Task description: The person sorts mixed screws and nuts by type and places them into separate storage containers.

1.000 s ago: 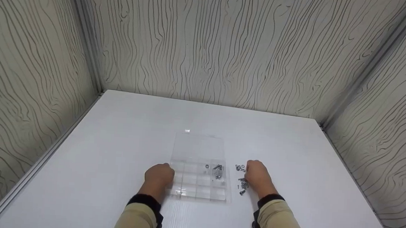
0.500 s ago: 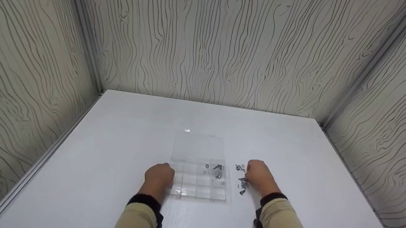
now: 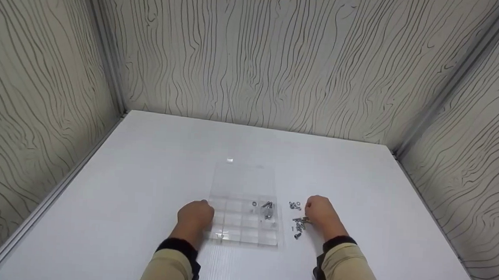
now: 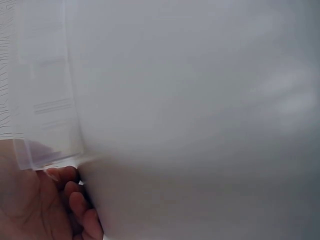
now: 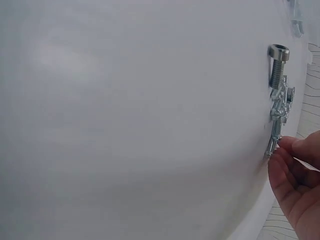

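Note:
My left hand [image 3: 196, 214] holds the left edge of a clear plastic compartment box [image 3: 231, 238], whose lid [image 3: 245, 178] lies open toward the back. In the left wrist view, the curled fingers [image 4: 80, 205] meet the corner of the box [image 4: 42, 110]. To the right of the box, my right hand [image 3: 321, 211] is at a small pile of screws [image 3: 299, 225]. Thumb and finger pinch a small screw [image 5: 273, 146] at the pile's edge in the right wrist view. A larger socket-head screw [image 5: 277, 65] lies at the near end of that pile.
Several nuts and washers [image 3: 294, 205] lie just behind the screw pile. Inside the box's right compartments are some screws [image 3: 267, 210], with a washer [image 3: 254, 204] in a neighbouring one. The white table [image 3: 143, 172] is enclosed by wood-patterned walls [image 3: 254, 58].
My right hand has shifted slightly right and back, and a screw near its fingers has come into plainer sight. The left hand and the box stay in place.

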Demonstrator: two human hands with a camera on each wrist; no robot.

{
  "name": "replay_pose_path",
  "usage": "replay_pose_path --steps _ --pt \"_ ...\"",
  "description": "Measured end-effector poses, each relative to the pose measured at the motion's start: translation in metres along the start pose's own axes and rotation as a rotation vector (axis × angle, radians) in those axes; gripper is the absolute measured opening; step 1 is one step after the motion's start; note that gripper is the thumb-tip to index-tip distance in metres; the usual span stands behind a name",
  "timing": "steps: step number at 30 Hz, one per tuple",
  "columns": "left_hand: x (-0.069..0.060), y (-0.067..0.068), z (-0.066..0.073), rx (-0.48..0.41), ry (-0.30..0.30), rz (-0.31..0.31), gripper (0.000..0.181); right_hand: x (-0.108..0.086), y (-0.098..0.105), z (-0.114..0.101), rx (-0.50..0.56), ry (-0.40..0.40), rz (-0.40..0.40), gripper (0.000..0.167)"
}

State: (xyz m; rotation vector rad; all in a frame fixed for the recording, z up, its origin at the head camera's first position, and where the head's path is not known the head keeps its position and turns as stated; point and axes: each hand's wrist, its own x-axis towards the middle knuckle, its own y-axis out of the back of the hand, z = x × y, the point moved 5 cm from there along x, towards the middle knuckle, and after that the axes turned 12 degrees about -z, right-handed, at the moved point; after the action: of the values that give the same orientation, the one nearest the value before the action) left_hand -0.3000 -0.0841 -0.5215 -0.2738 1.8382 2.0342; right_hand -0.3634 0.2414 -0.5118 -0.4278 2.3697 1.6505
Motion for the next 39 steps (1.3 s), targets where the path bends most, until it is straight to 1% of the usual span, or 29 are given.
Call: replay_pose_path --steps 4,7,9,11,14,20,22,26,29,33,39 --pt "0.002 -0.001 -0.001 -0.005 0.000 -0.010 0.018 0.001 -0.001 0.002 0.020 -0.003 -0.021 0.001" --pt "0.002 -0.001 -0.001 -0.020 -0.003 -0.012 0.023 0.002 -0.001 0.001 0.003 0.012 -0.025 0.005" --pt "0.002 -0.001 -0.001 -0.030 -0.006 -0.010 0.025 0.002 0.000 0.001 -0.026 0.032 -0.015 0.006" --pt "0.001 0.000 -0.002 -0.036 -0.007 -0.007 0.025 0.002 -0.001 0.001 -0.046 0.034 -0.010 0.007" --pt "0.000 0.001 -0.002 -0.038 -0.001 -0.005 0.024 0.001 -0.003 0.000 -0.037 0.031 -0.014 0.008" --pt "-0.001 0.002 -0.001 -0.021 0.016 -0.030 0.029 0.000 -0.009 0.001 0.031 -0.017 -0.040 0.014" --pt "-0.001 0.002 -0.001 -0.028 0.021 -0.032 0.032 0.000 -0.010 0.000 0.042 -0.034 -0.044 0.014" --pt "-0.001 0.002 -0.002 -0.070 0.035 -0.035 0.041 -0.002 -0.010 -0.002 0.033 -0.035 -0.047 0.014" --pt "0.000 0.001 -0.002 -0.072 0.032 -0.032 0.040 -0.003 -0.010 -0.005 -0.002 -0.019 -0.044 0.013" --pt "0.001 0.001 -0.002 -0.046 0.014 -0.027 0.032 -0.004 -0.009 -0.010 -0.052 0.001 -0.047 0.011" --pt "0.002 0.001 -0.002 -0.055 0.006 -0.013 0.021 -0.002 -0.008 -0.016 -0.097 0.025 -0.051 0.008"
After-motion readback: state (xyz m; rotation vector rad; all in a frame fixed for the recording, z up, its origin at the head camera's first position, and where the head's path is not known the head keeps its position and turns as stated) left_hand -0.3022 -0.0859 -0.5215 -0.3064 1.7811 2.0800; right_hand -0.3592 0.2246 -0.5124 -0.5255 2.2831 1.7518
